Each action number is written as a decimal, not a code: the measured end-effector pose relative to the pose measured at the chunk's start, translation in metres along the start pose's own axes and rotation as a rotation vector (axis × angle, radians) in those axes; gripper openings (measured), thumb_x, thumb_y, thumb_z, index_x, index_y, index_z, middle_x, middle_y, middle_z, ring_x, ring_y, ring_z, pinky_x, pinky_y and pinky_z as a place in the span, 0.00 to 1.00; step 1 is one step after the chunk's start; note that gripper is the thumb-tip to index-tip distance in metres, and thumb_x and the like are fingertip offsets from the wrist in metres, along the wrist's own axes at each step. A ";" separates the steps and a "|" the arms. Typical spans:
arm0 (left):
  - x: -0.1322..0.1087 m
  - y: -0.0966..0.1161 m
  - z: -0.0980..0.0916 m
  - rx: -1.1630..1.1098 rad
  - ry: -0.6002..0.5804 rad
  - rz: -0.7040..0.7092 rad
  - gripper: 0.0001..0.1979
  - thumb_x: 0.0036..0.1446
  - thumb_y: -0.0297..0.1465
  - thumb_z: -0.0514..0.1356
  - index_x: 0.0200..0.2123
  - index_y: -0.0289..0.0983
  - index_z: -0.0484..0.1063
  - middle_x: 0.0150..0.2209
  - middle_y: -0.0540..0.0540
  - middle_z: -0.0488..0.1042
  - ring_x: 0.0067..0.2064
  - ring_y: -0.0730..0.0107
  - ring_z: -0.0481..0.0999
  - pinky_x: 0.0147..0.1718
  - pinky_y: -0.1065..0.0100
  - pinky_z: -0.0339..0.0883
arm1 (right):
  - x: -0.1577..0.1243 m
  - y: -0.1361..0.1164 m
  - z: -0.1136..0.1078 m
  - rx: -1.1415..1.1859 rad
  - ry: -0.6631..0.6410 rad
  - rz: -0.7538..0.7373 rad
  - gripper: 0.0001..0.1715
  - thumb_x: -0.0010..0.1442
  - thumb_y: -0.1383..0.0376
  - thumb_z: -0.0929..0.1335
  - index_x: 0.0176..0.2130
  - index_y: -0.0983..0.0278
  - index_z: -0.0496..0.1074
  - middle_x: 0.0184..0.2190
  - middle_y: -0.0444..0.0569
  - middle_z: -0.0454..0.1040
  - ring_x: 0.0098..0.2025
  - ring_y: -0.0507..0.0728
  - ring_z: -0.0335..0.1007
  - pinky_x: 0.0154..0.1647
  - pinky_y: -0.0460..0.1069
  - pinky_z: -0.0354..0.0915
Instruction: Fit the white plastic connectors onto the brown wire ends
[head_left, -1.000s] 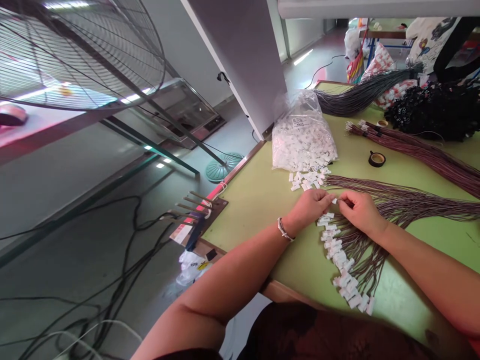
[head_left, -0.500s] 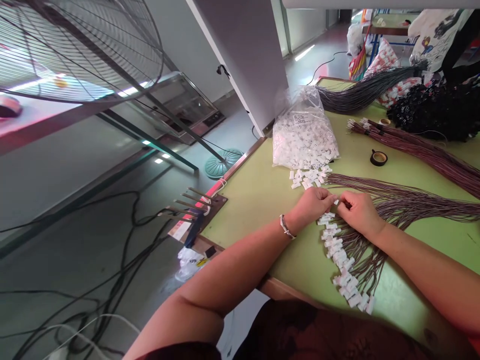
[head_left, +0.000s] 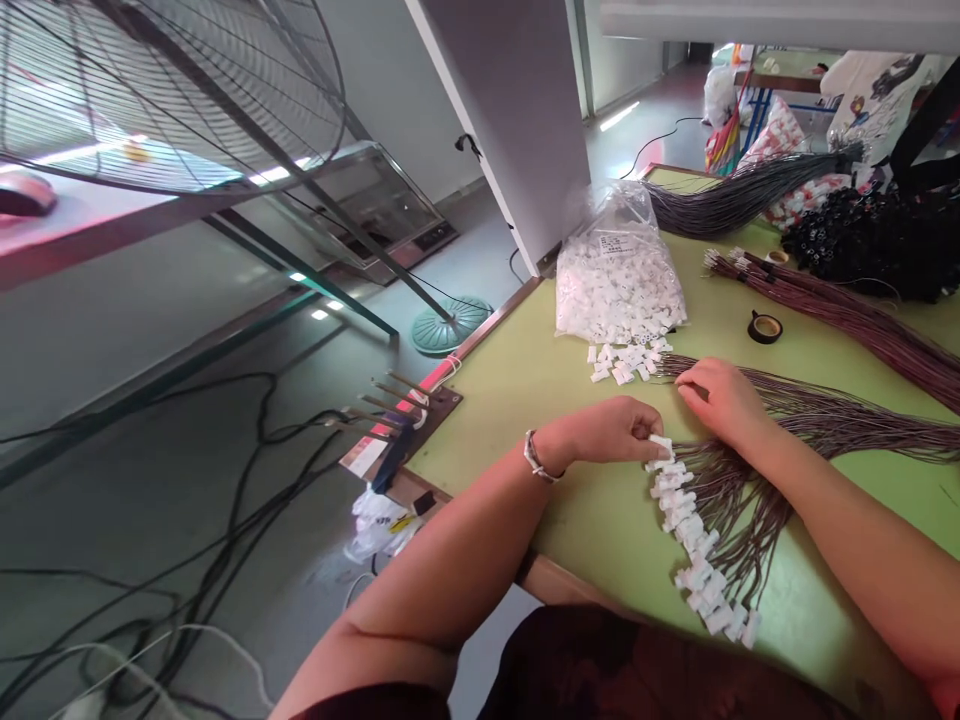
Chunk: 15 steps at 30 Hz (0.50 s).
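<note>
My left hand [head_left: 611, 432] pinches a small white connector [head_left: 661, 442] at the top of a row of white connectors fitted on brown wires [head_left: 694, 530]. My right hand [head_left: 718, 396] rests with curled fingers on the loose ends of a brown wire bundle [head_left: 825, 420], near a small heap of loose white connectors [head_left: 626, 362]. Whether the right fingers grip a wire I cannot make out. All lies on a green table [head_left: 525, 380].
A clear bag of white connectors [head_left: 619, 275] stands behind the heap. A black tape roll [head_left: 764, 327], more wire bundles [head_left: 750, 195] and a black pile [head_left: 870, 235] lie farther back. A large fan [head_left: 172, 90] and floor cables [head_left: 187, 520] are at left.
My hands have separated. The left hand moved down to the row of fitted connectors with a connector, and the right hand moved up toward the loose wire ends.
</note>
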<state>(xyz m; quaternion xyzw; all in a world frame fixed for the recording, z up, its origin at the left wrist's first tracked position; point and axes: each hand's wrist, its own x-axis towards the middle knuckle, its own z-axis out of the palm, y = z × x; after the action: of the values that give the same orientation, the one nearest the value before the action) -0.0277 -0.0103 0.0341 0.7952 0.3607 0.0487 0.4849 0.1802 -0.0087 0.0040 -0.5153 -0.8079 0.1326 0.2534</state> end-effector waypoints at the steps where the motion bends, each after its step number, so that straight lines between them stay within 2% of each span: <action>1: -0.002 -0.003 -0.005 0.045 0.053 -0.018 0.14 0.49 0.40 0.60 0.26 0.34 0.73 0.21 0.52 0.67 0.24 0.77 0.62 0.24 0.73 0.56 | 0.003 0.000 0.003 -0.067 -0.016 -0.023 0.08 0.58 0.67 0.64 0.33 0.63 0.74 0.34 0.50 0.73 0.39 0.57 0.66 0.41 0.50 0.61; 2: -0.003 -0.006 -0.011 0.087 0.167 -0.061 0.13 0.50 0.40 0.60 0.27 0.34 0.74 0.22 0.51 0.69 0.24 0.76 0.63 0.25 0.73 0.57 | 0.004 -0.001 0.006 -0.126 -0.032 -0.032 0.08 0.58 0.67 0.64 0.35 0.63 0.74 0.35 0.51 0.72 0.40 0.58 0.65 0.41 0.51 0.60; 5: -0.002 -0.021 -0.023 0.167 0.631 -0.197 0.11 0.53 0.34 0.56 0.30 0.34 0.75 0.26 0.48 0.73 0.27 0.72 0.67 0.27 0.71 0.61 | 0.004 -0.006 0.011 -0.248 -0.065 -0.015 0.08 0.60 0.66 0.64 0.36 0.64 0.74 0.34 0.52 0.71 0.40 0.59 0.64 0.40 0.51 0.60; 6: 0.000 -0.026 -0.025 0.192 0.730 -0.199 0.10 0.53 0.32 0.56 0.31 0.34 0.75 0.28 0.47 0.73 0.29 0.71 0.68 0.29 0.70 0.62 | 0.003 -0.007 0.011 -0.268 -0.075 -0.019 0.08 0.60 0.66 0.64 0.35 0.64 0.73 0.34 0.52 0.71 0.40 0.59 0.63 0.40 0.51 0.60; 7: 0.002 -0.030 -0.026 0.223 0.773 -0.172 0.09 0.53 0.29 0.55 0.32 0.34 0.76 0.30 0.46 0.74 0.31 0.70 0.70 0.31 0.69 0.63 | 0.002 -0.009 0.011 -0.280 -0.082 -0.034 0.08 0.60 0.67 0.64 0.34 0.64 0.73 0.34 0.52 0.71 0.40 0.59 0.63 0.41 0.51 0.60; 8: 0.004 -0.033 -0.026 0.260 0.772 -0.128 0.09 0.52 0.27 0.55 0.33 0.35 0.76 0.32 0.46 0.74 0.33 0.70 0.71 0.34 0.69 0.64 | 0.001 -0.009 0.011 -0.288 -0.082 -0.052 0.08 0.60 0.67 0.64 0.35 0.64 0.73 0.35 0.52 0.70 0.41 0.59 0.63 0.41 0.51 0.60; 11: 0.011 -0.037 -0.023 0.386 0.668 -0.050 0.12 0.52 0.24 0.55 0.36 0.37 0.77 0.36 0.45 0.73 0.35 0.68 0.72 0.38 0.67 0.65 | 0.001 -0.009 0.011 -0.292 -0.051 -0.055 0.10 0.60 0.66 0.64 0.41 0.64 0.72 0.39 0.53 0.70 0.43 0.60 0.62 0.41 0.51 0.60; 15: 0.015 -0.032 -0.018 0.493 0.543 -0.104 0.11 0.53 0.27 0.56 0.38 0.39 0.77 0.38 0.44 0.71 0.35 0.66 0.72 0.37 0.66 0.66 | 0.003 -0.009 0.011 -0.338 -0.081 -0.031 0.08 0.61 0.65 0.63 0.37 0.64 0.72 0.37 0.52 0.70 0.42 0.60 0.63 0.38 0.51 0.59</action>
<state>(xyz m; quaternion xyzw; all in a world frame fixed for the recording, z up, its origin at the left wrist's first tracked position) -0.0414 0.0207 0.0143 0.8269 0.5171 0.1448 0.1670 0.1666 -0.0094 0.0002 -0.5325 -0.8359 0.0114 0.1324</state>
